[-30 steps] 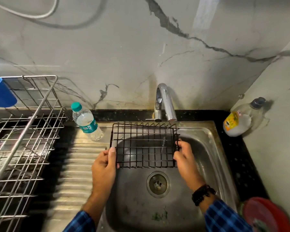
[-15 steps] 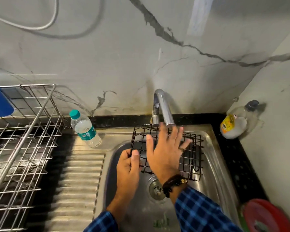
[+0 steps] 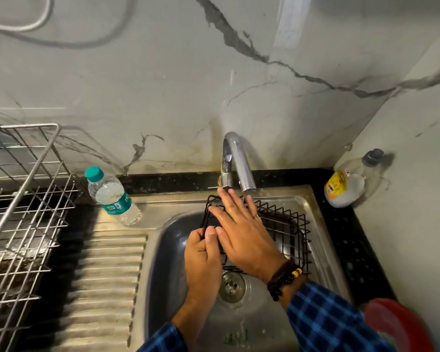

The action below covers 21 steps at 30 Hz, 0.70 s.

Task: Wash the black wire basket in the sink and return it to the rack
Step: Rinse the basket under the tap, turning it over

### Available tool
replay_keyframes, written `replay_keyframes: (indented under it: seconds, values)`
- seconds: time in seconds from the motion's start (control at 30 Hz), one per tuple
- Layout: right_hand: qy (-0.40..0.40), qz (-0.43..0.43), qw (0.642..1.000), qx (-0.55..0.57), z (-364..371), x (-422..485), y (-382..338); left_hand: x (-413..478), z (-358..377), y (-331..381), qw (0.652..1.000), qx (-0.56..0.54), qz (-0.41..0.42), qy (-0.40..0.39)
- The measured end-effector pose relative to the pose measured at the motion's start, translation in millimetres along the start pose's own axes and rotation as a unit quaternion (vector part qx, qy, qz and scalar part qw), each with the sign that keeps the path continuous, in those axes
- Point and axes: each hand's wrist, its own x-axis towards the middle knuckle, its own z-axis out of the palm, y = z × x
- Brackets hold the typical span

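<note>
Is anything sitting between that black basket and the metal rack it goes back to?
Only a water bottle, standing at the back of the ribbed drainboard between the black wire basket and the wire rack. A path in front of it looks free.

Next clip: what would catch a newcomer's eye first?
Two hands meet over the sink at centre: the left hand grips the black wire basket by its left edge, while the right hand stretches flat over it, fingertips near the chrome faucet. A steel rack stands at left, beside a water bottle.

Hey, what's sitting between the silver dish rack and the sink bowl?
The ribbed steel drainboard, with a water bottle at its back edge. The head view shows it.
</note>
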Motion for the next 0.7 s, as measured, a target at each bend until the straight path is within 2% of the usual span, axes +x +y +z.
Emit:
replay_keyframes:
  seconds: [0.13,0.2,0.33,0.47,0.53,0.6,0.7]
  values:
    - [0.092,0.079,0.987,0.105,-2,-14,14,6,12,17,0.992,0.075,0.092,-0.030]
    - [0.116,0.118,0.972,0.165,-2,-15,20,18,17,21,0.980,0.149,0.122,-0.058]
    - [0.143,0.152,0.954,0.216,-4,-13,26,36,22,36,0.919,0.319,0.210,-0.101]
    - [0.165,0.180,0.935,0.257,-4,-22,25,47,26,51,0.879,0.369,0.281,-0.112]
    - [0.156,0.202,0.925,0.281,1,-30,24,53,28,57,0.883,0.371,0.264,-0.116]
    - [0.135,0.241,0.919,0.282,8,-42,26,60,29,59,0.909,0.346,0.200,-0.121]
    - [0.102,0.306,0.925,0.202,11,-66,33,68,28,59,0.946,0.282,0.097,-0.126]
